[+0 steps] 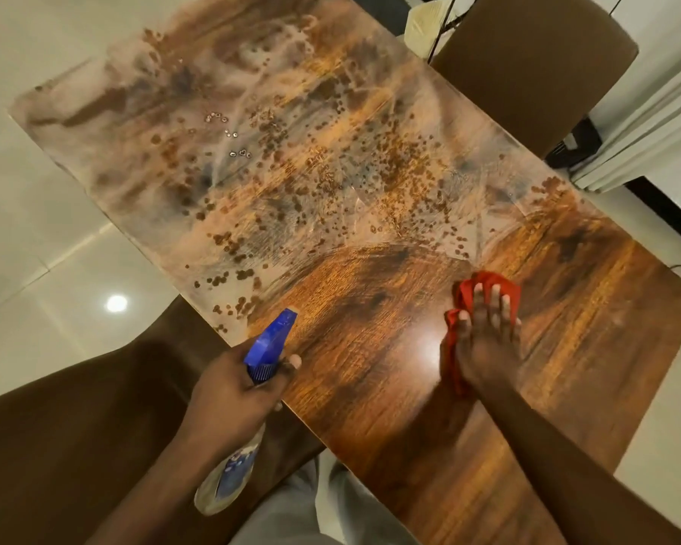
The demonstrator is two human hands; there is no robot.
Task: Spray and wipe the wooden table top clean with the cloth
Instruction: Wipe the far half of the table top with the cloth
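At the far left we see pale floor tiles (36,214) with a bright lamp reflection, and a brown chair (75,434) tucked at the table's left edge. Our left hand (232,395) is clenched around the neck of the spray bottle (270,348), just off that left edge near the near-left corner; its blue nozzle points over the wooden table top (370,348), while the pale bottle body hangs below our wrist.

Moving right, the table top shows two zones: the far and left part is covered with a whitish film dotted with dark spray droplets, while the near part is glossy, dark wood, with curved wipe marks along the border between them.

Further right, our right hand (488,332) lies flat, fingers spread, pressing the red cloth (472,289) onto the table near its right edge, just below the border of the film. Beyond the far-right edge stands another brown chair (535,64), beside white curtains (645,123).
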